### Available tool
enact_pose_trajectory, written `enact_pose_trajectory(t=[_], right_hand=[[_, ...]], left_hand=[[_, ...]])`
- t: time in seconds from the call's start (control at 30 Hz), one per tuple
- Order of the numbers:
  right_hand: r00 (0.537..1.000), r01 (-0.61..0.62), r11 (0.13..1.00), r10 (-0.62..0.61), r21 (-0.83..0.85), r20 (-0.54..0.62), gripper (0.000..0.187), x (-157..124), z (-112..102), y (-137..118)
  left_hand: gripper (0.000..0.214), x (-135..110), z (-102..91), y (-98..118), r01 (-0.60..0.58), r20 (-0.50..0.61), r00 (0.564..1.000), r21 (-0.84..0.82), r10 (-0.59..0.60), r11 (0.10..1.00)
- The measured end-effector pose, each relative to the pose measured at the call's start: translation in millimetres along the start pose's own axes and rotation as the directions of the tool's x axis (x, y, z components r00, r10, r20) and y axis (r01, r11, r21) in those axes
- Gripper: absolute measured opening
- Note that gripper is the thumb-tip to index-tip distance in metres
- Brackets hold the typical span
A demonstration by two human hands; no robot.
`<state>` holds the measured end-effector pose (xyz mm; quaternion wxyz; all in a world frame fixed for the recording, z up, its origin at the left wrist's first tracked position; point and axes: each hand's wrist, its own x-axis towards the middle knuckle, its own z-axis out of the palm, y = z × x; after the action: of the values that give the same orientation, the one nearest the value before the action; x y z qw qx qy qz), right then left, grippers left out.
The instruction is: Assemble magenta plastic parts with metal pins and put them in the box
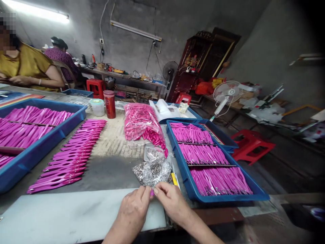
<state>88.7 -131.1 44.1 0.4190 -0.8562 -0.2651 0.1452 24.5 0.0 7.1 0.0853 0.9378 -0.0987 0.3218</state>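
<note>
My left hand (134,207) and my right hand (173,202) meet above the edge of a white board (76,217). Both are closed, pinching a small magenta piece (152,193) that shows only as a sliver between the fingertips; the rest is hidden. Just beyond them lies a clear plastic bag (156,171) with many small metal parts. A yellow-handled tool (174,179) rests by my right hand. To the left, a row of magenta handle-like pieces (69,157) lies overlapped on the table.
Blue trays of magenta pieces stand left (63,134) and right (188,183). A bag of darker pink parts (143,123), a red canister (109,105) and a lidded tub (98,107) stand farther back. Two other people sit at the far left. A fan (227,93) and red stool (251,144) are at right.
</note>
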Motion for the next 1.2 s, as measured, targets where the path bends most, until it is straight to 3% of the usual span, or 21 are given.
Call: enact_pose_trajectory(t=[0.17,0.27,0.3,0.33,0.47,0.6,0.73,0.83,1.0,1.2], right_hand=[[0.984,0.153,0.927,-0.176,-0.343,-0.035,0.023,39,-48,-16],[0.969,0.221,0.753,-0.242,-0.62,0.05,0.022,86,-67,-17],[0.97,0.224,0.653,-0.222,-0.724,0.1,0.023,102,-70,-14],[0.97,0.228,0.614,-0.212,-0.755,0.121,0.023,119,-71,-11],[0.971,0.234,0.512,-0.174,-0.827,0.167,0.023,170,-65,6],[0.959,0.281,0.454,-0.155,-0.845,0.235,0.023,193,-58,18],[0.95,0.311,0.475,-0.165,-0.823,0.264,0.019,200,-56,23],[0.957,0.289,0.533,-0.191,-0.795,0.219,0.019,201,-54,22],[0.961,0.245,0.698,-0.268,-0.673,0.071,0.016,189,-56,14],[0.958,0.214,0.887,-0.273,-0.408,-0.091,0.012,151,-65,4]], left_hand=[[0.014,-4,6.1,-4,-0.021,-0.08,0.997,0.004,0.021,1.0],[0.014,-5,8.0,-6,-0.006,-0.093,0.996,-0.007,0.005,1.0],[0.015,-5,8.6,-6,-0.004,-0.098,0.995,-0.011,0.002,1.0],[0.015,-6,9.4,-7,-0.006,-0.102,0.995,-0.013,0.005,1.0],[0.016,-10,17.1,-9,-0.008,-0.11,0.994,0.003,0.008,1.0],[0.018,-12,26.3,-10,0.039,-0.153,0.988,0.019,-0.036,0.999],[0.018,-7,23.7,-12,-0.027,-0.167,0.985,0.019,0.029,0.999],[0.017,-5,18.7,-13,-0.035,-0.142,0.989,0.028,0.039,0.999],[0.015,-9,22.2,-12,-0.002,-0.129,0.992,0.022,0.005,1.0],[0.014,-12,28.0,-10,0.035,-0.206,0.977,-0.106,-0.056,0.994]])
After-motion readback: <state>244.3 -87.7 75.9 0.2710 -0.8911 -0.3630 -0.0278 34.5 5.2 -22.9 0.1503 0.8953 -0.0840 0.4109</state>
